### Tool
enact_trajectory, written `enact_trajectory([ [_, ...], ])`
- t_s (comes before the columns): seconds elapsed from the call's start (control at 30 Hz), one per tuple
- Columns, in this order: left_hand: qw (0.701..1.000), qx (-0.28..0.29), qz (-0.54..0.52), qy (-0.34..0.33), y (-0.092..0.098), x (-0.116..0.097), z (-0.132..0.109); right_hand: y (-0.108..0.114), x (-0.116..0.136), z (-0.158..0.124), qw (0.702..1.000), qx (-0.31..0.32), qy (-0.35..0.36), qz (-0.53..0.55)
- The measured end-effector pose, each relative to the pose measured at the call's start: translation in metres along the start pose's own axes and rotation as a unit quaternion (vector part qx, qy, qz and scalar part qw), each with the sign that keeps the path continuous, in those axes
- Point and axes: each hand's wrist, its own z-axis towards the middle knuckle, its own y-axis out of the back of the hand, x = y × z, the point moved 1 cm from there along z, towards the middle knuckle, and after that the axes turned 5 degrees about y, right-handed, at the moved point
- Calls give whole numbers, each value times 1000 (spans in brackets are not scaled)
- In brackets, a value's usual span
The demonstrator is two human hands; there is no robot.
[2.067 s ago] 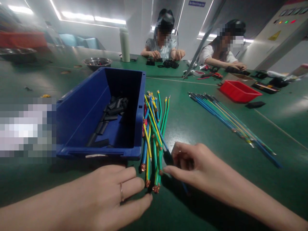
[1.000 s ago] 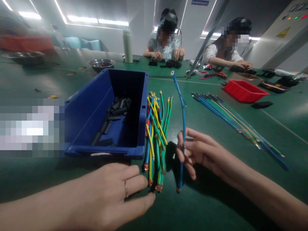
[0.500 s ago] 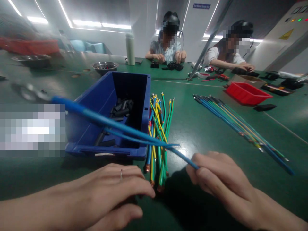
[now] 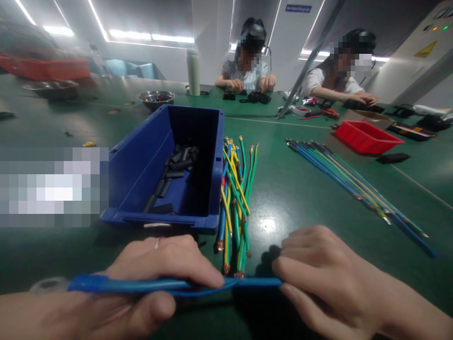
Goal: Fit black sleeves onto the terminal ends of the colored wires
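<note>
Blue cable [image 4: 177,285] is spanning crosswise from left fingers [image 4: 198,264] to right fingers [image 4: 295,269]. The right are pinching it; left grip cannot be told. Two-handed positioning is apparently occurring; the next move is likely calling for firm left support.

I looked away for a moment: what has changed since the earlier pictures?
The right hand has lifted a blue cable clear of the cable pile and swung it leftward, crosswise; the left hand has moved to meet it. The blue bin and separate cable row stayed put.
</note>
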Motion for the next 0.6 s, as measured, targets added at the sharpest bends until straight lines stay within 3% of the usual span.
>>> enact_trajectory([
  [0.1,995,48,25,-80,2,0,1,3,-2,-1,998,-16,23,-60],
  [0.23,987,69,128,-71,4,-4,7,0,-7,0,987,-66,-1,-146],
  [0.37,976,126,164,-70,3,-4,12,-12,-7,2,991,-90,-31,-92],
  [0.47,972,161,157,-63,0,-2,13,-20,-3,6,993,-102,-16,-59],
  [0.6,968,176,169,-59,0,-6,14,-21,5,9,992,-86,26,-93],
])
